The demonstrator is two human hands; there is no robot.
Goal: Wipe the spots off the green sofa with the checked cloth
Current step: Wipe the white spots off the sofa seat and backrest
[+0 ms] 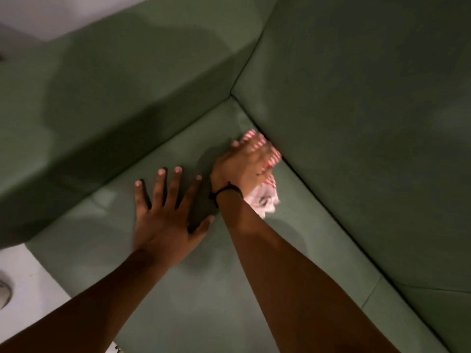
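Observation:
The green sofa [204,289] fills most of the head view, its seat meeting the backrest and armrest in a corner. My right hand [244,166] presses a bunched red-and-white checked cloth [265,200] onto the seat, right against the backrest seam near that corner. The cloth shows above my fingers and below my wrist, and it is blurred by motion. A dark band circles my right wrist. My left hand [165,220] lies flat on the seat cushion just left of the right hand, fingers spread, holding nothing. No spots are clearly visible on the fabric.
The backrest [369,123] rises on the right and the armrest [114,98] on the left, closing in the corner. White floor [28,276] shows at the lower left beside the seat's front edge, with a pale object partly in view at the left border.

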